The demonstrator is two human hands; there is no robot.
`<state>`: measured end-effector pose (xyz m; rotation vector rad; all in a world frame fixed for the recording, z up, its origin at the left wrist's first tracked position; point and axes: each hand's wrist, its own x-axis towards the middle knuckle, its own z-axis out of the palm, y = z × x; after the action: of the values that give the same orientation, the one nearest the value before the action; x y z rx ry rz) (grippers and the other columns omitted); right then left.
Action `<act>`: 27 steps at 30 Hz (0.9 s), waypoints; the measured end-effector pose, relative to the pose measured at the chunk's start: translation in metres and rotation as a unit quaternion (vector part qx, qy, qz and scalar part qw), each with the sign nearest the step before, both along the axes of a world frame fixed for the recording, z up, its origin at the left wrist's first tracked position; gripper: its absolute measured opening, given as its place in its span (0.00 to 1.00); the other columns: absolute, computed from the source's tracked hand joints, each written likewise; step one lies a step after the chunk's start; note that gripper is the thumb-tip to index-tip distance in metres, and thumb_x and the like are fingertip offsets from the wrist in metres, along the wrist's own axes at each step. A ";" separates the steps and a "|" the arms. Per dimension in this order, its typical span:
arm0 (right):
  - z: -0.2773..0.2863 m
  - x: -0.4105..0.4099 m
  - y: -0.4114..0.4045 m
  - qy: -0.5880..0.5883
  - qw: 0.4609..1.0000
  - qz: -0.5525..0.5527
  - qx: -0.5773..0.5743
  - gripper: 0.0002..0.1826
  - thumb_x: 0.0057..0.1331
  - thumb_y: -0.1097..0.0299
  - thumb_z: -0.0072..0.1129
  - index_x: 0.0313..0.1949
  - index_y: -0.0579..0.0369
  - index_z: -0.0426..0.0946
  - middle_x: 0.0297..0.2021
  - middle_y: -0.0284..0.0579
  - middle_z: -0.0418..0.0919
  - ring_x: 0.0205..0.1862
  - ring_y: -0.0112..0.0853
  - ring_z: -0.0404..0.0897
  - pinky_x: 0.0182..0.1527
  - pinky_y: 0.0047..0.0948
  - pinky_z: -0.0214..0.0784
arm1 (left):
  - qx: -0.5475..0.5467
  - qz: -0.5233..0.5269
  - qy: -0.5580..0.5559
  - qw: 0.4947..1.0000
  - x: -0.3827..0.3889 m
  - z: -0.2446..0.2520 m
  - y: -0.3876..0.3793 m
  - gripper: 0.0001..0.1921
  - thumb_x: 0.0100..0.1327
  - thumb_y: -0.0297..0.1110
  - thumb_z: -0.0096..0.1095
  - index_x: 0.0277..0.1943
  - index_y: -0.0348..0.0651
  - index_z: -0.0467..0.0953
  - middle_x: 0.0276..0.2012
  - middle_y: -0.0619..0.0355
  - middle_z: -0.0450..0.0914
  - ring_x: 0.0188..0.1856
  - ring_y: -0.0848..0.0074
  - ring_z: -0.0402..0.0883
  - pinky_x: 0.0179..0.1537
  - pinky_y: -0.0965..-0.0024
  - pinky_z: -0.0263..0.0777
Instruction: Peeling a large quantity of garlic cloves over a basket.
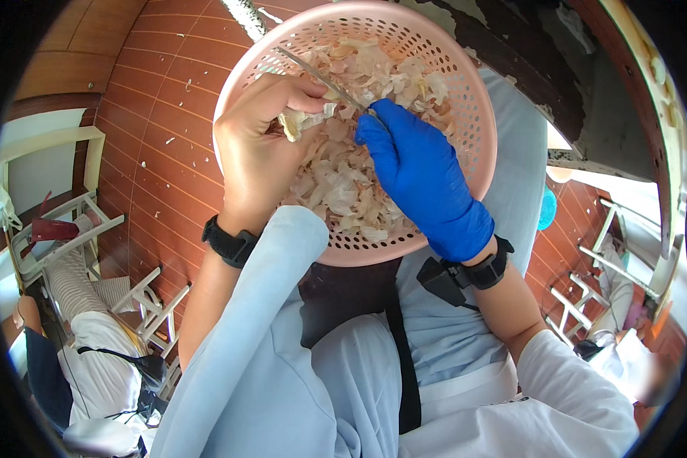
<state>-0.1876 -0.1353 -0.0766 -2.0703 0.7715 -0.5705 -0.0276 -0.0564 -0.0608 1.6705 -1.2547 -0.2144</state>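
A round pink plastic colander (481,131) holds many dry, papery skins (343,189), which look like garlic skins. Over its left part, my bare left hand (269,137) pinches a piece of pale peel (303,121) between thumb and fingers; whether more lies inside the hand is hidden. My right hand (418,172), in a blue glove, grips a thin knife (320,74) whose blade points up and left across the colander. The knife's handle is hidden in the glove. Both wrists wear black straps.
Bits of skin are scattered on the reddish-brown floor (166,114). A worn dark table edge (526,86) stands at the upper right. One person (103,355) sits at the left among metal-framed chairs, another (618,343) at the far right. A turquoise basket (547,209) stands beyond my leg.
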 end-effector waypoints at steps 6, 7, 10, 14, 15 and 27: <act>-0.010 -0.001 -0.012 0.113 0.992 -0.049 -0.020 0.14 0.70 0.58 0.50 0.38 0.58 0.74 0.32 0.57 0.79 0.33 0.52 0.79 0.35 0.47 0.71 | 0.002 -0.043 -0.044 0.998 0.003 0.010 -0.001 0.11 0.43 0.14 0.70 0.29 0.37 0.79 0.36 0.57 0.85 0.39 0.71 0.83 0.39 0.72 0.76; -0.007 -0.001 -0.012 0.108 0.993 -0.049 -0.009 0.15 0.70 0.57 0.49 0.38 0.58 0.74 0.32 0.57 0.79 0.34 0.52 0.79 0.36 0.48 0.71 | 0.007 -0.043 -0.029 0.999 0.003 0.012 -0.002 0.11 0.43 0.14 0.71 0.30 0.37 0.79 0.36 0.57 0.85 0.39 0.70 0.83 0.40 0.71 0.76; -0.007 -0.005 -0.011 0.087 0.994 -0.057 -0.034 0.16 0.70 0.56 0.49 0.38 0.58 0.74 0.33 0.57 0.79 0.35 0.53 0.79 0.37 0.49 0.72 | -0.011 -0.028 -0.038 0.999 0.003 0.013 -0.004 0.12 0.41 0.14 0.71 0.29 0.38 0.79 0.37 0.56 0.85 0.40 0.69 0.83 0.41 0.70 0.75; -0.024 -0.005 0.006 0.051 0.996 -0.050 -0.054 0.18 0.69 0.55 0.52 0.43 0.58 0.75 0.37 0.58 0.79 0.40 0.52 0.79 0.41 0.46 0.72 | 0.005 -0.001 -0.036 0.999 0.003 0.012 0.011 0.13 0.38 0.16 0.73 0.30 0.41 0.80 0.36 0.58 0.86 0.41 0.66 0.82 0.46 0.66 0.74; -0.026 -0.005 0.005 0.053 0.997 -0.029 -0.047 0.18 0.68 0.55 0.53 0.44 0.59 0.76 0.38 0.58 0.79 0.41 0.51 0.79 0.43 0.44 0.72 | -0.011 -0.013 -0.075 0.997 0.005 0.012 0.011 0.10 0.43 0.18 0.75 0.28 0.39 0.81 0.35 0.54 0.85 0.38 0.68 0.84 0.39 0.70 0.75; 0.007 -0.001 -0.008 -0.174 0.984 0.004 0.037 0.12 0.63 0.68 0.62 0.46 0.52 0.78 0.38 0.46 0.79 0.42 0.42 0.79 0.43 0.36 0.72 | 0.069 -0.183 -0.169 0.966 0.009 0.050 0.013 0.09 0.44 0.14 0.68 0.31 0.34 0.80 0.40 0.53 0.83 0.41 0.67 0.84 0.41 0.71 0.79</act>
<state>-0.1884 -0.1434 -0.0694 -1.8367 0.5698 -0.8598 -0.0182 -0.0431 -0.0112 1.6254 -1.8431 -0.2508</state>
